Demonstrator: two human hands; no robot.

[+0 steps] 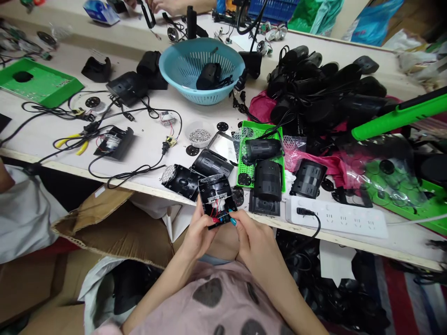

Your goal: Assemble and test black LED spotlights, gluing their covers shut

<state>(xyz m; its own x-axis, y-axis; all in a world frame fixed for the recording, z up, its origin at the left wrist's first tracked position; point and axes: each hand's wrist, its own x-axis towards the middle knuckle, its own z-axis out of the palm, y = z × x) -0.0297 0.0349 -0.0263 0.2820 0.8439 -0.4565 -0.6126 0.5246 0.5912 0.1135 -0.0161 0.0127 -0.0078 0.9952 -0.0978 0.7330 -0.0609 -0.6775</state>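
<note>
Both hands hold an opened black plastic housing (215, 190) with red wires and a white part inside, just off the table's front edge. My left hand (201, 232) grips its left side, thumb near the lower edge. My right hand (248, 230) has its fingers closed at the lower right corner, by the wires; what exactly it pinches is too small to tell. Left of them lies another black half shell (181, 181) with a silver mesh end. Behind it rests a slotted black shell (212, 164). A bowl of small metal screws (199, 135) stands farther back.
A green basket (240, 179) holds black housings, with a white power strip (337, 217) to its right. A blue colander (202, 97) and a heap of corded black devices (314, 88) stand behind. Yellow-handled pliers (82, 148) and cables lie left. Another person's hand (171, 6) shows at the top.
</note>
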